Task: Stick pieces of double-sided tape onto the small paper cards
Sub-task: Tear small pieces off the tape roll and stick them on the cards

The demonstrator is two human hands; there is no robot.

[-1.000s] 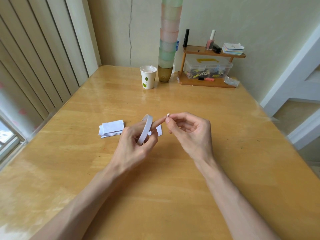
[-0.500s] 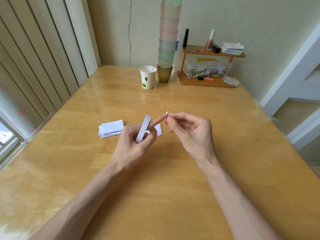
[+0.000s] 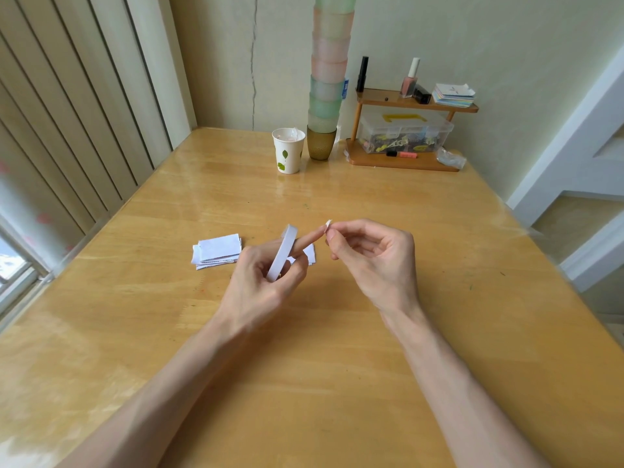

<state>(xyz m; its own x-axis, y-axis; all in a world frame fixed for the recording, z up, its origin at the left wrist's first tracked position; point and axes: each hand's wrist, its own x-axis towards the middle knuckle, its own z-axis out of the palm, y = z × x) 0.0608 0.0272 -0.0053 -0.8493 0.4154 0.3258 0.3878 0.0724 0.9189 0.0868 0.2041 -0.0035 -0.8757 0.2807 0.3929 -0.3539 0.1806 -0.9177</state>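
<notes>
My left hand grips a white roll of double-sided tape upright above the table, its index finger stretched out to the right. My right hand pinches a tiny white piece of tape between thumb and forefinger, right at the tip of that left index finger. A small stack of white paper cards lies on the table to the left of my hands. Another white card lies partly hidden behind my left hand.
At the far side of the wooden table stand a paper cup, a tall stack of coloured cups and a small wooden shelf with a clear plastic box. The table's right edge drops to a step.
The tape roll has tilted and sunk slightly in my left hand. My right hand keeps its pinch on the small tape piece at nearly the same spot.
</notes>
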